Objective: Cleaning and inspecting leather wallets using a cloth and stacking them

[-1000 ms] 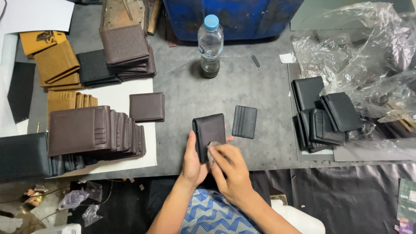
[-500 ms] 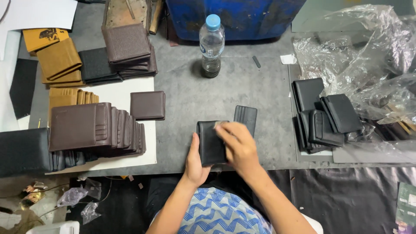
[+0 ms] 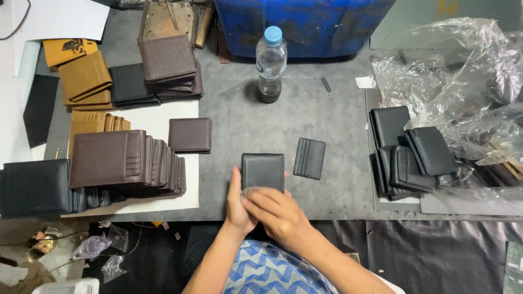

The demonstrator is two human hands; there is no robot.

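At the bench's [image 3: 327, 179] near edge, the left hand [image 3: 237, 204] and right hand [image 3: 275, 209] grip a black wallet [image 3: 263, 170]; finished black wallets [image 3: 408, 158] pile at 3 o'clock, brown ones [image 3: 125, 160] wait at 9.

Wallet [image 3: 263, 171] on the desk [image 3: 327, 179] in front of both hands, card holder [image 3: 310, 158] just right of it, bottle [image 3: 271, 65] behind, wallet stacks [image 3: 125, 160] far left, wallet pile [image 3: 411, 155] far right
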